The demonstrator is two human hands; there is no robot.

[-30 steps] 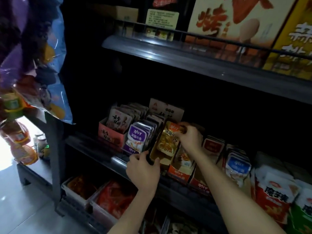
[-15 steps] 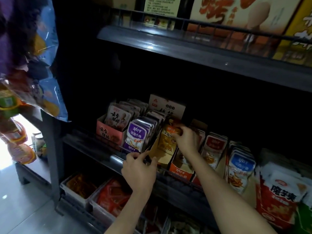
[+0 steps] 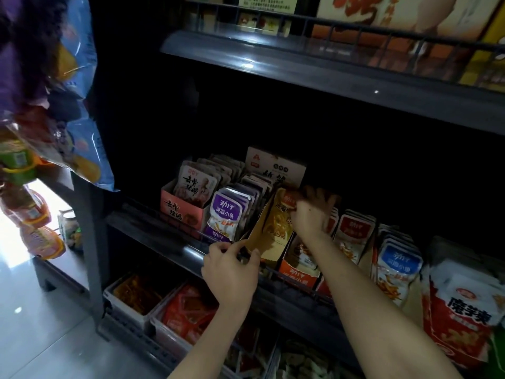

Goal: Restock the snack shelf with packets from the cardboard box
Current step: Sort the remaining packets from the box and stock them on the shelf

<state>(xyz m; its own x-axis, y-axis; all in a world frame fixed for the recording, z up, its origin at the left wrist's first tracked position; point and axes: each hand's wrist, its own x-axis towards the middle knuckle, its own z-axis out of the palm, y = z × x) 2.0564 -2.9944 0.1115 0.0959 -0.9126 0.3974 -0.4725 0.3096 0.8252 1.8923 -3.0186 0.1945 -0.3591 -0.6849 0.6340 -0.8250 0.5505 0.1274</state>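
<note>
- The snack shelf [image 3: 153,236] fills the view, dark, with a wire rail along its front. The upper shelf [image 3: 300,72] hangs over it, so headroom for lifting anything out looks tight.
- Hanging bags [image 3: 82,149] crowd the left edge, well apart from the work and no bother here.
- The cardboard box [image 3: 266,248] sits tilted in the row on the shelf, wedged between the purple packets [image 3: 225,214] and the orange box [image 3: 297,272]. It's thin card, probably light and floppy, so the low front corner is the sensible hold.
- Those neighbours are the obstacle: both stand just beside the box, and a careless shove could topple a row. The blue packets [image 3: 399,265] further right are out of the way.
- The orange packet [image 3: 278,220] stands upright inside the box. It's glossy film, likely light, soft and slippery, and best taken by its flat top seal.
- The left hand [image 3: 229,274] has its grip closed, pinching the box's lower front corner.
- The right hand [image 3: 311,214] curls its grip round the packet's top edge. How many packets it holds I can't tell.
</note>
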